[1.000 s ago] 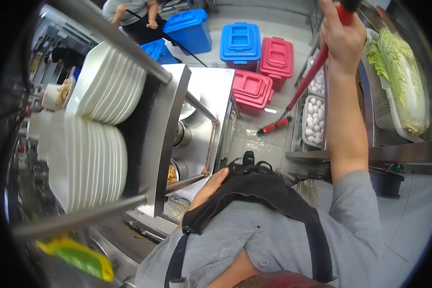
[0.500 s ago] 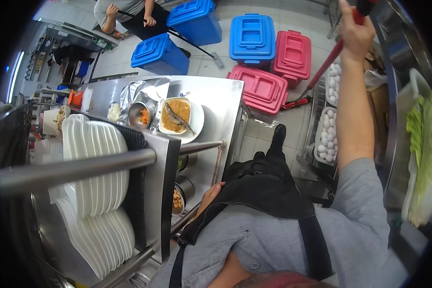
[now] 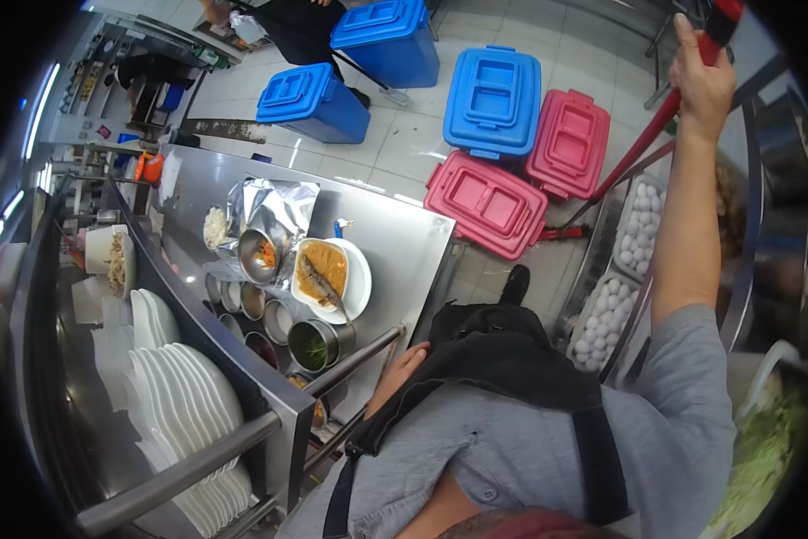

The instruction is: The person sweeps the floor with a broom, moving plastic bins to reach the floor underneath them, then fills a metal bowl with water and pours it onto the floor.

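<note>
My right hand [image 3: 705,94], raised at the upper right, is closed around a long red pole [image 3: 646,135]. The pole slants down to the left, to a low red bar [image 3: 563,233] near the floor beside the red lidded bin [image 3: 486,205]. Down by my black apron [image 3: 494,346], my left hand [image 3: 406,366] is partly hidden, its visible fingers stretched out and holding nothing. The steel counter's rail [image 3: 354,364] lies just left of that hand.
Blue bins [image 3: 492,99] and another red bin [image 3: 568,144] stand ahead. Egg trays [image 3: 603,323] line the right. On the counter [image 3: 395,234] are a dish of fish [image 3: 323,274] and metal pots [image 3: 314,345]. Stacked white plates [image 3: 184,395] fill the left shelf. A person [image 3: 296,31] stands beyond.
My view has shifted, bringing more counter pots into sight. My right hand still grips the pole and appears farther right. The person at the back appears higher in view.
</note>
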### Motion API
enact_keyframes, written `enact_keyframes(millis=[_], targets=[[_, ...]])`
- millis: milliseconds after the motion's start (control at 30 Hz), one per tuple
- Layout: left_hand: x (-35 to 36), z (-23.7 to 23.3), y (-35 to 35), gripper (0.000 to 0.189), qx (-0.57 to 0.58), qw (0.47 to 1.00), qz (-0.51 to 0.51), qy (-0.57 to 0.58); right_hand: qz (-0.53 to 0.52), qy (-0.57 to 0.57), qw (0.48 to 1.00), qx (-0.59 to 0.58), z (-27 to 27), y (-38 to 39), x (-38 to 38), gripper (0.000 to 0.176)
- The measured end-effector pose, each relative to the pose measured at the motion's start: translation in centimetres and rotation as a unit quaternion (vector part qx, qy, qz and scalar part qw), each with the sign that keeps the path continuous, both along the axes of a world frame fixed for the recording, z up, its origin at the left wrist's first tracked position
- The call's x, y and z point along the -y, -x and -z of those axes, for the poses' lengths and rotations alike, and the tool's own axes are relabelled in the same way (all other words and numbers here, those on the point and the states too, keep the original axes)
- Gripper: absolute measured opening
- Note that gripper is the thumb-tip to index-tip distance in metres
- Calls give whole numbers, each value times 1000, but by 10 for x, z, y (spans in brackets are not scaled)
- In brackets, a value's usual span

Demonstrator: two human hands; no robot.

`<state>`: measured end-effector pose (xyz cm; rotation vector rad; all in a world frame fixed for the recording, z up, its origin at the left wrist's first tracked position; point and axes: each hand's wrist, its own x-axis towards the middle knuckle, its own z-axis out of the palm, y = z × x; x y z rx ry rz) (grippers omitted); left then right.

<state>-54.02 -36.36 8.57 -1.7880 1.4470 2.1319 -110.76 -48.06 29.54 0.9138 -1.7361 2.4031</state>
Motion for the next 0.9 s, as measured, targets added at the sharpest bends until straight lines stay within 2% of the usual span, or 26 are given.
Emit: enact_keyframes(millis=[100,200,300,367,400,500,567,700,767,833,867,900], targets=[[7,26,12,42,-64,997,-41,10,-50,-31,998,33,-20,6,31,25],[22,4,34,43,-69,997,-40,14,-92,-34,995,-10,-51,11,53,27],[38,11,47,44,-97,994,-49,4,-118,-52,991,-40,-80,16,71,33],[59,-18,64,45,-109,991,-79,-25,-124,-67,989,-39,-82,14,81,34],[69,-19,66,48,-109,993,-52,-11,-112,-57,991,-37,-77,15,84,29],[89,-28,80,50,-159,984,-81,-12,-77,-51,996,-17,-65,24,85,24],[99,-45,85,49,-141,988,-68,-11,-98,-42,994,-5,-57,36,78,27],[121,-63,105,46,-106,992,-61,-6,-19,-50,999,9,-46,63,55,24],[133,-62,122,43,-91,993,-75,-14,-26,-29,999,-13,-35,81,42,22],[156,-63,140,38,14,999,44,25,29,-30,999,-11,-19,92,42,23],[165,-66,155,38,19,999,32,22,43,-37,998,-13,-11,103,40,24],[176,-72,169,38,57,996,62,32,56,-42,997,-13,-3,117,38,25]])
